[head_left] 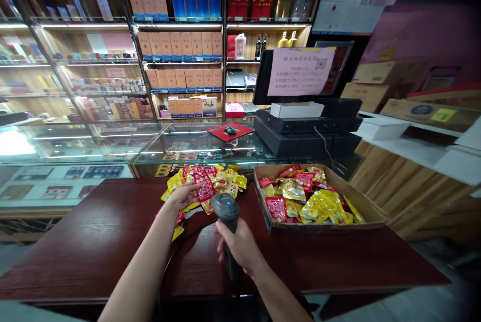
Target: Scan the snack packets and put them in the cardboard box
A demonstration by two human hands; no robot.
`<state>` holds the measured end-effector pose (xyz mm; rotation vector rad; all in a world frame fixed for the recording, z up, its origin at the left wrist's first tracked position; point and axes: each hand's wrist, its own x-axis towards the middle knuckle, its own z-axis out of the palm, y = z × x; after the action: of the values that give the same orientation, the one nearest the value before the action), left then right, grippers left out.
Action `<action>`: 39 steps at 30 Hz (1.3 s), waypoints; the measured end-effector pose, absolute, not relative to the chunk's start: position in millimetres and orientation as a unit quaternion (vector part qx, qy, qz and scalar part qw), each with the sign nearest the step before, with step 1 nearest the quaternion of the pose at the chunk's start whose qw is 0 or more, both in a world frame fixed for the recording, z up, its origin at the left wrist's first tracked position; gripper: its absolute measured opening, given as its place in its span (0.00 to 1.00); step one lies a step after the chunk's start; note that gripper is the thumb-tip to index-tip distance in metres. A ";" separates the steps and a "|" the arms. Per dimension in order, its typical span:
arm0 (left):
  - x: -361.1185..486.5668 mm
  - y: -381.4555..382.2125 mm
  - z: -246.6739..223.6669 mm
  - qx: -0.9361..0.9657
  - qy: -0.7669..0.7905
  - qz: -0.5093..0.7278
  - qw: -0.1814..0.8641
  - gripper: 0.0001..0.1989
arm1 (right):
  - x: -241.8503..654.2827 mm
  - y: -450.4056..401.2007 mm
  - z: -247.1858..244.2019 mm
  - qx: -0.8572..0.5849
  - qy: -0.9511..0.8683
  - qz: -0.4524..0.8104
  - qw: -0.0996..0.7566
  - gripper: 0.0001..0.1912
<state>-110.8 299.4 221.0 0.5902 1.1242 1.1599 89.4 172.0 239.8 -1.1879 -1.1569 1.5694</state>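
Observation:
My left hand (185, 196) is closed on the edge of a red snack packet (204, 185), held at the front of a pile of red, yellow and gold snack packets (228, 180). Wrapped in the fingers of my right hand (240, 244) is a black barcode scanner (226, 208), upright, with a small blue light on its head. The scanner's head is just right of and nearer than the held packet. To the right, an open cardboard box (265, 215) holds many more such packets. A few packets lie partly hidden behind my left wrist.
The dark red-brown table (93, 231) meets a glass display counter (150, 154) at the back. On the counter stand a cash drawer (278, 136), a monitor with a paper notice (300, 72) and a red mat (230, 132). A black cable (176, 252) crosses the table between my arms.

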 end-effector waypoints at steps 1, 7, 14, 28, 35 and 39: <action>-110.5 300.9 224.2 0.259 0.497 0.509 0.654 0.17 | 87.2 167.8 240.8 -0.473 -0.471 0.623 0.407 0.22; -111.8 302.0 229.7 0.354 0.531 0.466 0.613 0.16 | 83.8 164.5 239.1 -0.468 -0.499 0.605 0.406 0.22; -117.0 290.0 248.5 0.625 0.506 0.298 0.514 0.17 | 96.1 212.8 228.4 -0.500 -0.518 0.452 0.527 0.17; -81.0 293.5 265.0 0.524 0.525 0.383 0.551 0.27 | 80.7 220.2 220.5 -0.447 -0.304 0.651 0.533 0.21; -74.3 286.9 246.6 0.412 0.429 0.365 0.716 0.15 | 88.4 238.6 212.4 -0.456 -0.302 0.574 0.610 0.20; -75.2 296.2 251.0 0.416 0.459 0.367 0.694 0.16 | 98.0 234.6 212.4 -0.480 -0.374 0.516 0.603 0.22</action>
<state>-75.2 296.2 251.0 0.9281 1.0238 0.8204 98.0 234.6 212.4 -1.1113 -0.8654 1.1948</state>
